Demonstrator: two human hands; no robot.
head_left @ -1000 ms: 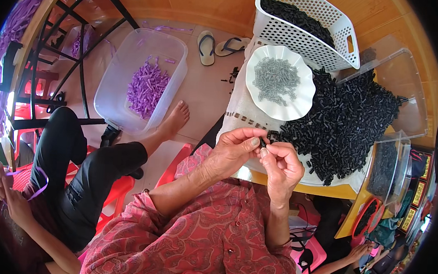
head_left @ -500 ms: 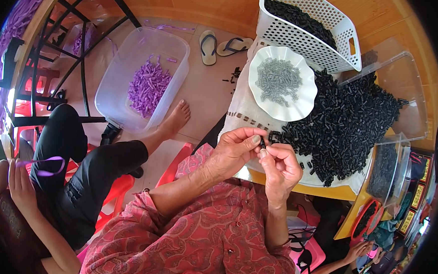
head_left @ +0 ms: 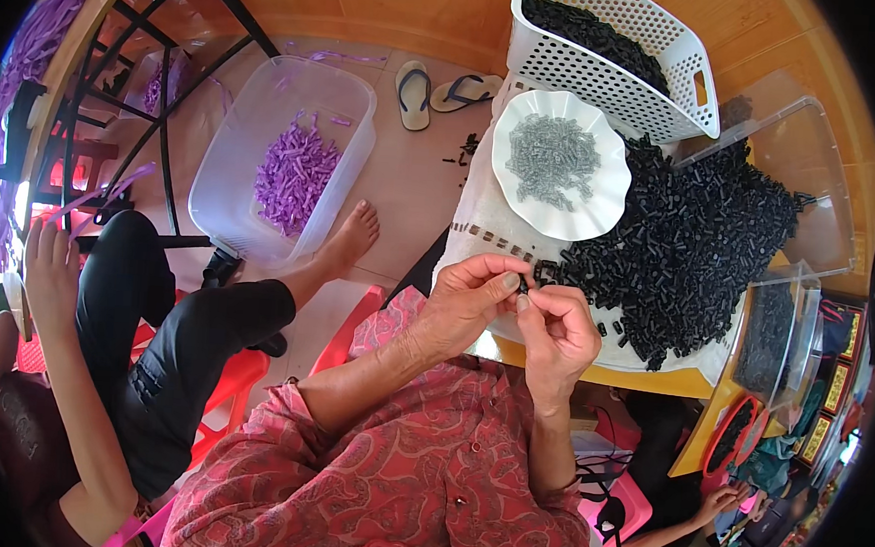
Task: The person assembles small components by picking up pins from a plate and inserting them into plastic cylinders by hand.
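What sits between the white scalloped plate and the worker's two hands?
In the head view, only a strip of white cloth and the near edge of the black-piece heap separate the plate from the left hand and right hand.

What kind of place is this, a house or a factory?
Probably a small home workshop for hand assembly. A table holds a heap of small black parts, a white plate of grey pieces and a white basket. Sandals lie on the floor, and a bin of purple pieces.

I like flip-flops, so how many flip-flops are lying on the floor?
2. One flip-flop lies on the floor beside the clear bin of purple pieces; the other flip-flop lies right next to it, by the white basket. More may be hidden.
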